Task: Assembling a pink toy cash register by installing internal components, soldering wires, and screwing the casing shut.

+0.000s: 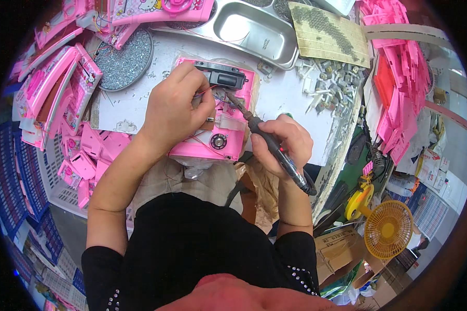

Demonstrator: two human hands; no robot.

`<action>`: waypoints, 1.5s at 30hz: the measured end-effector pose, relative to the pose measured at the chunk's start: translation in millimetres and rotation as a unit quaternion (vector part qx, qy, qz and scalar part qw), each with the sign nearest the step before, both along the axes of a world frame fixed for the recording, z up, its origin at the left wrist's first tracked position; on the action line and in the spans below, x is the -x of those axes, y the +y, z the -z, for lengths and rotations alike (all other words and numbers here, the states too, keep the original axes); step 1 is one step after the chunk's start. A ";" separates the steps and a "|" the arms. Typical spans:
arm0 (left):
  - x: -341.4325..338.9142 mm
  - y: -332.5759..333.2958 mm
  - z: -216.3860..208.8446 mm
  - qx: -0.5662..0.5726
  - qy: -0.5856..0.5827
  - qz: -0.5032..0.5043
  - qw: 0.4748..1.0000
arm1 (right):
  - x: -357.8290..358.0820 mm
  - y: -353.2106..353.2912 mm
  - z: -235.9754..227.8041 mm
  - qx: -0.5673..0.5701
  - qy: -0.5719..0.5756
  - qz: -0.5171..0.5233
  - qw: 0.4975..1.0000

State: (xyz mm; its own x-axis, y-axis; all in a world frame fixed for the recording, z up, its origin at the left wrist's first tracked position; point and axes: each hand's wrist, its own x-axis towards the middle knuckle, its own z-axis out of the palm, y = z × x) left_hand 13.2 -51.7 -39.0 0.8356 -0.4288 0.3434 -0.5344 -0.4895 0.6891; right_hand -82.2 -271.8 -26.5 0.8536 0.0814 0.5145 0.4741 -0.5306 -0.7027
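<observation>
A pink plastic toy housing (205,149) lies open-side up in front of me, with thin wires and small parts inside. A black module (228,79) sits at its far end, and a small round speaker (219,141) near its close end. My left hand (177,106) is over the left side of the housing, fingers pinched on a thin reddish wire (206,90). From the right, my right hand (291,141) grips the black handle of a soldering iron (264,136). The iron's metal tip is among the wires, just below the black module and close to my left fingertips.
A round dish of screws (123,61) and a metal tray (259,32) stand at the back. To the right are a brown card (328,35) and many small metal-and-white parts (329,85). Pink panels (397,98) stack farther right, above a yellow fan (388,229). Pink housings (54,85) lean at left.
</observation>
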 end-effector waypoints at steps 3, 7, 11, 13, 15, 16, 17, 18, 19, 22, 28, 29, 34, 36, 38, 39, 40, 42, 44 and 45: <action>0.4 2.7 1.0 0.005 0.003 0.000 1.000 | -1.7 1.4 0.0 -0.003 0.003 -0.005 1.000; -0.5 1.7 1.6 0.018 0.009 0.003 1.000 | -5.7 3.5 -1.3 0.007 0.007 -0.008 1.000; -0.5 2.5 0.7 0.020 0.007 0.005 1.000 | -8.7 5.6 4.4 0.004 0.002 -0.010 1.000; -0.3 2.2 1.5 0.022 0.004 0.004 1.000 | -9.7 6.2 1.3 0.009 0.005 -0.008 1.000; -0.1 1.3 2.4 0.025 0.007 0.000 1.000 | -9.2 5.2 -0.1 0.009 0.013 -0.005 1.000; 0.5 1.2 2.7 0.025 0.011 -0.004 1.000 | -9.3 5.1 -0.2 0.008 0.017 -0.005 1.000; 1.0 1.3 3.0 0.025 0.015 -0.008 1.000 | -9.6 5.3 -0.4 0.007 0.016 -0.005 1.000; 0.8 1.5 3.7 0.027 0.009 -0.005 1.000 | -9.8 5.6 -0.7 0.006 0.015 -0.005 1.000; 0.2 1.5 4.4 0.029 0.002 -0.003 1.000 | -10.2 5.8 -0.9 0.004 0.014 -0.005 1.000; 0.5 1.6 5.2 0.026 -0.006 -0.001 1.000 | -10.9 6.5 0.0 0.001 0.010 -0.002 1.000; 1.1 0.8 4.0 0.023 -0.006 -0.005 1.000 | -9.1 6.4 0.3 0.003 0.013 0.003 1.000; 1.3 0.8 3.8 0.023 -0.005 -0.005 1.000 | -8.5 5.9 -0.1 0.004 0.011 0.002 1.000; 0.7 0.2 4.5 0.021 -0.009 -0.009 1.000 | 1.2 -0.2 0.1 -0.001 0.008 0.009 1.000; 0.9 -0.3 4.1 0.020 -0.009 -0.011 1.000 | 4.6 -1.6 -1.8 -0.010 0.009 0.012 1.000; 1.1 -0.8 2.9 0.020 -0.011 -0.013 1.000 | 7.9 -2.9 -2.4 -0.020 0.010 0.017 1.000; 1.2 -0.9 3.5 0.019 -0.011 -0.013 1.000 | 10.0 -3.9 -1.7 -0.025 0.011 0.021 0.999; 1.3 -0.7 4.3 0.018 -0.011 -0.014 1.000 | 11.7 -5.0 -1.3 -0.030 0.011 0.024 0.999; 1.4 -0.5 4.2 0.018 -0.010 -0.016 1.000 | 15.9 -8.0 -2.3 -0.030 0.022 0.028 0.999; 2.1 0.5 3.3 0.016 -0.010 -0.018 1.000 | 19.1 -11.1 -1.5 -0.035 0.030 0.027 0.999; 2.2 1.6 3.3 0.014 -0.009 -0.017 1.000 | 20.3 -12.7 -0.6 -0.040 0.033 0.026 0.998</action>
